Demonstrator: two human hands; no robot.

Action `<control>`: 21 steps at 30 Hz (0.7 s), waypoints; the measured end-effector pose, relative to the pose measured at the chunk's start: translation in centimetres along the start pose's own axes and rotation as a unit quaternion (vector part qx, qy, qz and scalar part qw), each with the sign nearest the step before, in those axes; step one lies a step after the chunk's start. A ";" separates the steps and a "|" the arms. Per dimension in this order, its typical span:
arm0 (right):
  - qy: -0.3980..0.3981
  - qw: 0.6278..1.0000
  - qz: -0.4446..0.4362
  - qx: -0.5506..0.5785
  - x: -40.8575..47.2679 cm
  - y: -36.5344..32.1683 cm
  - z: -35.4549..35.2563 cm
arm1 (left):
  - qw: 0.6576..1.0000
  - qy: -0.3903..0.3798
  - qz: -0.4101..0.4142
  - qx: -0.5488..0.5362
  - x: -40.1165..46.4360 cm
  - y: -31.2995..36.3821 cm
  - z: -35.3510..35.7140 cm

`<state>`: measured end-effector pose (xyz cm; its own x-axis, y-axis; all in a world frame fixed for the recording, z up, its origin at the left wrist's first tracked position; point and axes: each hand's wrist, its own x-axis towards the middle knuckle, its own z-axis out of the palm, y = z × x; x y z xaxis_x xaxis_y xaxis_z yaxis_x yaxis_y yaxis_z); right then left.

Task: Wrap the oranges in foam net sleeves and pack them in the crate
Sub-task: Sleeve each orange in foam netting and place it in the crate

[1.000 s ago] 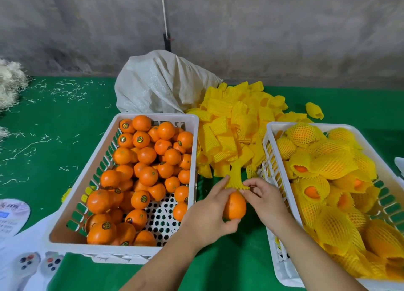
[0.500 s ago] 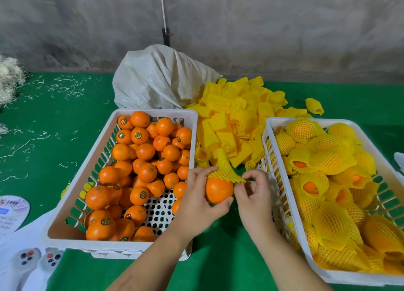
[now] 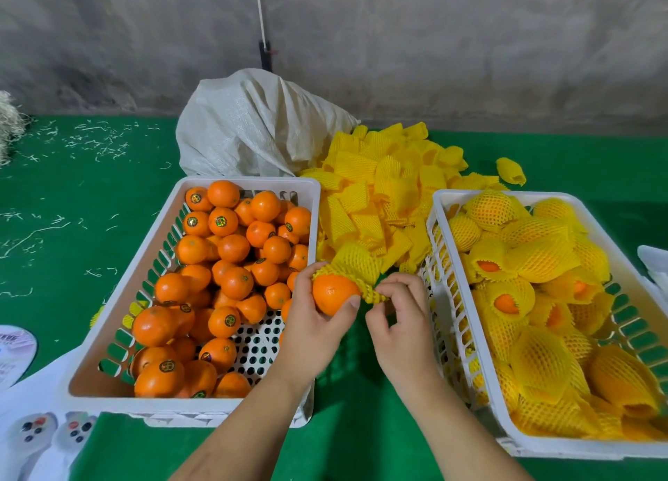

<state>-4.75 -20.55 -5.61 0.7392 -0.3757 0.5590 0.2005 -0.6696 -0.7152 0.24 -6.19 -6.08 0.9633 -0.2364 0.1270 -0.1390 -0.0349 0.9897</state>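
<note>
The orange (image 3: 332, 294) sat in the grip of the left hand (image 3: 313, 330), fingers curled round it, between the two crates above the green tabletop (image 3: 72, 206). The right hand (image 3: 401, 321) pinched the rim of a yellow foam net sleeve (image 3: 358, 265) that covered only the top of the fruit. The left white crate (image 3: 151, 242) held bare oranges; the right white crate (image 3: 444, 300) held sleeved ones. Loose sleeves (image 3: 383, 191) lay behind, near a white sack (image 3: 253, 126).
</note>
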 end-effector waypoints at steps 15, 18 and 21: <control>-0.059 0.997 0.027 0.037 1.8 -1.9 0.8 | 0.994 -0.107 0.002 -0.002 0.5 0.0 -1.2; -0.075 0.997 0.009 0.030 2.8 -2.2 1.1 | 0.992 -0.122 -0.006 -0.008 0.4 -0.2 -1.6; -0.065 0.996 -0.053 0.010 3.2 -2.6 0.4 | 0.995 -0.080 0.000 -0.050 0.0 0.0 -0.9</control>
<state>-2.58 -19.76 -2.14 0.7897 -0.2158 0.5742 0.2948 -0.6873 -0.6638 0.49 -5.37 -6.06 0.9131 -0.3888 0.1229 -0.1076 0.0609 0.9923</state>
